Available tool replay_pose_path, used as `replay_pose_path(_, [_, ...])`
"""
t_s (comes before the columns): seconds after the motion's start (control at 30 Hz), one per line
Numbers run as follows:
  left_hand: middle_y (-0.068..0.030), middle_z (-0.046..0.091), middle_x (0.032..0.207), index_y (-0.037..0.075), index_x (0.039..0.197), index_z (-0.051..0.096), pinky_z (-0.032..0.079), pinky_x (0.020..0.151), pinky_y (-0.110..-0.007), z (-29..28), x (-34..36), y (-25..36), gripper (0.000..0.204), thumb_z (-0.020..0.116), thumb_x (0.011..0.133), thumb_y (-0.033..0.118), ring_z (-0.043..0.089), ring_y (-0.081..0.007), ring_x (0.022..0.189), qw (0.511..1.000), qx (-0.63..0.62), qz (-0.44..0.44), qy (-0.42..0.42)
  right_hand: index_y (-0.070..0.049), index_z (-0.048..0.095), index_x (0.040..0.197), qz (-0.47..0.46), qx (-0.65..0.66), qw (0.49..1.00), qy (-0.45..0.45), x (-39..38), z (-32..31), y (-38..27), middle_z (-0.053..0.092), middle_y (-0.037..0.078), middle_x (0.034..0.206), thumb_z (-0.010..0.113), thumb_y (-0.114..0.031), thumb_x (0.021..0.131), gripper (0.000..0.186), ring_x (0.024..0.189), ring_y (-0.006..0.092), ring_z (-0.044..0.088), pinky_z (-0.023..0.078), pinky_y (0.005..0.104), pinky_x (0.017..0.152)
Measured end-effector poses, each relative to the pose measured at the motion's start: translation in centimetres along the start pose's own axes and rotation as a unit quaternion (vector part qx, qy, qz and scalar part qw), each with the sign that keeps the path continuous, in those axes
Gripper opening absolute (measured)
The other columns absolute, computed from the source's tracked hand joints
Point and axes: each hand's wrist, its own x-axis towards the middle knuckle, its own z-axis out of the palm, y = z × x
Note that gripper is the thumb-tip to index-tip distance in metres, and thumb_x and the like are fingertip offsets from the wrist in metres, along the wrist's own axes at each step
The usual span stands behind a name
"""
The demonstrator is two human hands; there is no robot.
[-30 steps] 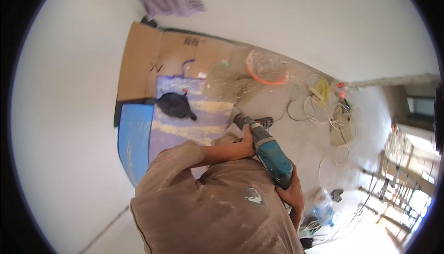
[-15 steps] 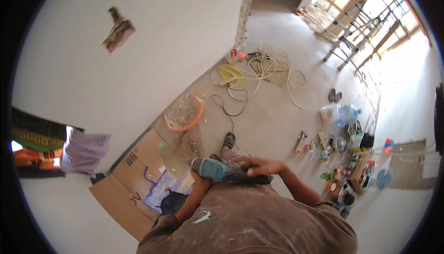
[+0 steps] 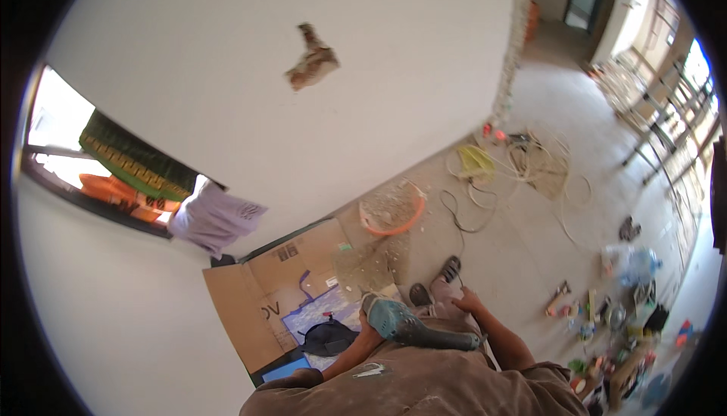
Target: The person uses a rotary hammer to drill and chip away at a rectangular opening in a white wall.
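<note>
Seen from above in an unfinished room: teal-bodied power drill with dark barrel (image 3: 413,327) held low at centre frame, across the lap of a person in a dusty brown shirt (image 3: 424,386). Left hand (image 3: 366,330) wrapped shut around the teal rear housing; right hand (image 3: 467,300) resting just right of the dark front end, fingers spread toward the knee, contact with the tool not clear enough to tell. At lower left of centre, flattened brown cardboard sheet (image 3: 261,295) spread on the concrete floor (image 3: 530,249), with a black cap-like object (image 3: 327,336) lying on a blue patterned mat (image 3: 318,314) beside it. Just above the drill, orange-rimmed round basin filled with rubble (image 3: 392,208), debris scattered near it. At upper centre, ragged hole broken into the white plastered wall (image 3: 310,64). Toward the right, coiled pale cables (image 3: 530,162) and small tools littered along the lower right edge. Best handled, by the look of things, with a firm two-handed hold, trailing black cord (image 3: 462,215) kept away from the feet, and the tool's nose pointed clear of the legs.
</note>
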Motion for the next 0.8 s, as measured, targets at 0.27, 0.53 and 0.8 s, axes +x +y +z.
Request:
replay_pose_path(0.27, [-0.0177,0.062,0.119,0.008,0.121,0.057,0.043,0.102,-0.052,-1.6,-3.4,-1.2,0.049,0.028,0.099,0.042,0.059,-0.0358,0.111,0.984,-0.071,0.065,-0.149,-0.001,0.047,0.137,-0.040,-0.069,0.988,-0.131,-1.2,-1.5,0.0,0.055,0.027,0.131,0.070,-0.046,0.072,0.082,0.124,0.0384,0.052,0.044,0.0437,0.102])
replay_pose_path(0.53, [-0.0177,0.060,0.122,0.008,0.124,0.056,0.042,0.103,-0.053,-2.5,-2.4,-2.3,0.065,0.026,0.093,0.056,0.056,-0.0377,0.116,0.981,-0.102,-0.007,-0.164,0.005,0.039,0.138,0.267,0.105,0.955,-0.073,-5.3,-7.0,1.1,0.059,0.030,0.119,0.065,-0.031,0.077,0.076,0.103,0.0380,0.064,0.055,0.0408,0.081])
replay_pose_path(0.8, [-0.0169,0.061,0.124,0.008,0.126,0.056,0.040,0.105,-0.054,0.1,-0.7,-2.5,0.065,0.026,0.094,0.056,0.056,-0.0381,0.116,0.965,-0.146,-0.037,-0.214,-0.006,0.046,0.076,0.236,0.688,0.685,0.039,6.7,-11.4,12.8,0.054,0.012,0.071,0.048,-0.021,0.091,0.022,0.057,0.0249,0.054,0.049,0.0335,0.048])
